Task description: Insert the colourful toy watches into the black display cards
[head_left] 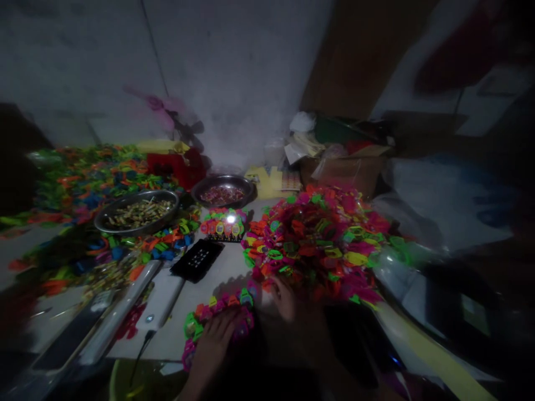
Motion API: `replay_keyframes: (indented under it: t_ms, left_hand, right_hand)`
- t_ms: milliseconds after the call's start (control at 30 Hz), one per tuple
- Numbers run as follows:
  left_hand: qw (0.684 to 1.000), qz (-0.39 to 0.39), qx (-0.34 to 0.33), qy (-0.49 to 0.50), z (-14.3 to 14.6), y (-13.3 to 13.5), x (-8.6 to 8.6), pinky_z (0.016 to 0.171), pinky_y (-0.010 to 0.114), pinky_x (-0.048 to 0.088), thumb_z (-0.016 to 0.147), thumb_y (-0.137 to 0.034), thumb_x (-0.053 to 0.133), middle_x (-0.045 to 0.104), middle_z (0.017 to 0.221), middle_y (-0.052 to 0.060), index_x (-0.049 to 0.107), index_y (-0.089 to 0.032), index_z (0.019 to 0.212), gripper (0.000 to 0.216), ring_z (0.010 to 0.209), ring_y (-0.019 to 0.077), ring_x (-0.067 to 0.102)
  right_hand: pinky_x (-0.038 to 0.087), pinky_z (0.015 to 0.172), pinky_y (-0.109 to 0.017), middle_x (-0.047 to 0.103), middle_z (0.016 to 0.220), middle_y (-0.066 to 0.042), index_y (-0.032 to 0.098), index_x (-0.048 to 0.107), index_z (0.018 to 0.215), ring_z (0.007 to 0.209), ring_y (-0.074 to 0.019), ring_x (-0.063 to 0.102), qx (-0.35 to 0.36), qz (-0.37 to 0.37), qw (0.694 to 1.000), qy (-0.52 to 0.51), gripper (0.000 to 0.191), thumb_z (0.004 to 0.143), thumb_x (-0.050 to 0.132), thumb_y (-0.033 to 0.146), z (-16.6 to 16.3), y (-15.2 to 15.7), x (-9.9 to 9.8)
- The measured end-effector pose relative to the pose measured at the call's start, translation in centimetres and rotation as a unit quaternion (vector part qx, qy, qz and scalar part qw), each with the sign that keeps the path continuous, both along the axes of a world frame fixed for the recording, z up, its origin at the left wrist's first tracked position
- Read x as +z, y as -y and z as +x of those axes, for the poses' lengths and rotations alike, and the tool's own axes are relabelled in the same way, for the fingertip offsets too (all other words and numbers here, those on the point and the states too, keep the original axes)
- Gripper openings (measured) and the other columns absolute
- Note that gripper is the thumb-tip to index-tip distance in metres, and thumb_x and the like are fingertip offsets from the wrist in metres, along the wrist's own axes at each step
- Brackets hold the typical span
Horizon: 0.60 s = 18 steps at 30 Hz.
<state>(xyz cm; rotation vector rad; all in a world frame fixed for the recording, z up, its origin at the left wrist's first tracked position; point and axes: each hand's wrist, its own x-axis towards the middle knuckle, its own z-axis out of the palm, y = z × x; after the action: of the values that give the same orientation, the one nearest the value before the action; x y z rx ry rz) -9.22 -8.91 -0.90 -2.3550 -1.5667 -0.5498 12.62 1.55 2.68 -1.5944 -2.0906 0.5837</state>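
Observation:
In the head view my left hand [219, 331] lies over a row of bright plastic toy watches [192, 328] near the table's front edge, its fingers stretched across them. To its right, my right hand [283, 299] is at the near edge of a large heap of pink, orange, green and yellow toy watches [301, 234]. Its fingers are curled together; dimness hides what is between them. Beyond my left hand, more toy watches [221, 225] stand in a lit row on a dark holder. A black plate with small pale marks [197, 260] lies nearer.
Metal bowls hold small parts: one bowl [100, 223] at left, another bowl [248, 195] at the back. Colourful plastic pieces [92, 172] are heaped far left. A phone [75, 334] and a white device with a cable [156, 301] lie left; a cardboard box [351, 172] stands behind.

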Motion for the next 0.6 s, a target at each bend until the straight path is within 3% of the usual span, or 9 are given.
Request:
replay_keyframes:
  t_ms: [100,233,400,600]
  left_hand:
    - [1.0,-0.007,0.009,-0.027,0.3,0.0,0.7,0.09,0.033,0.045,0.083,-0.006,0.043,0.065,0.122,0.004,0.052,-0.026,0.131,0.053,0.107,0.0202,0.06]
    - [0.999,-0.025,0.017,-0.024,0.7,0.3,1.3,0.089,0.035,0.047,0.086,-0.019,0.052,0.063,0.125,0.007,0.052,-0.024,0.131,0.045,0.109,0.0233,0.059]
    - [1.0,-0.015,0.024,-0.015,1.0,0.3,1.3,0.089,0.036,0.047,0.086,-0.026,0.055,0.058,0.132,0.01,0.051,-0.024,0.132,0.046,0.111,0.0242,0.059]
    - [1.0,-0.015,0.002,-0.025,0.5,-0.1,0.9,0.093,0.031,0.043,0.085,-0.007,0.046,0.06,0.131,0.006,0.047,-0.024,0.135,0.053,0.114,0.019,0.057]
  right_hand:
    - [0.05,0.087,-0.031,0.059,0.124,-0.013,0.022,0.056,0.129,0.103,-0.0225,0.063,-0.007,0.024,0.997,0.074,0.039,0.094,0.038,0.023,-1.4,-2.9,1.6]
    - [0.051,0.075,-0.029,0.055,0.126,-0.019,0.02,0.053,0.128,0.091,-0.0195,0.067,-0.016,0.031,0.982,0.187,0.037,0.094,0.04,0.02,-3.6,-4.9,2.6]
    - [0.048,0.077,-0.03,0.065,0.109,-0.02,0.014,0.057,0.119,0.09,-0.0204,0.067,-0.019,0.02,0.983,0.179,0.03,0.093,0.044,0.018,-4.9,-5.3,2.4]
    - [0.047,0.075,-0.028,0.071,0.092,-0.016,0.013,0.06,0.113,0.087,-0.0211,0.068,-0.023,0.014,0.989,0.143,0.028,0.095,0.042,0.023,-4.1,-5.1,2.6]
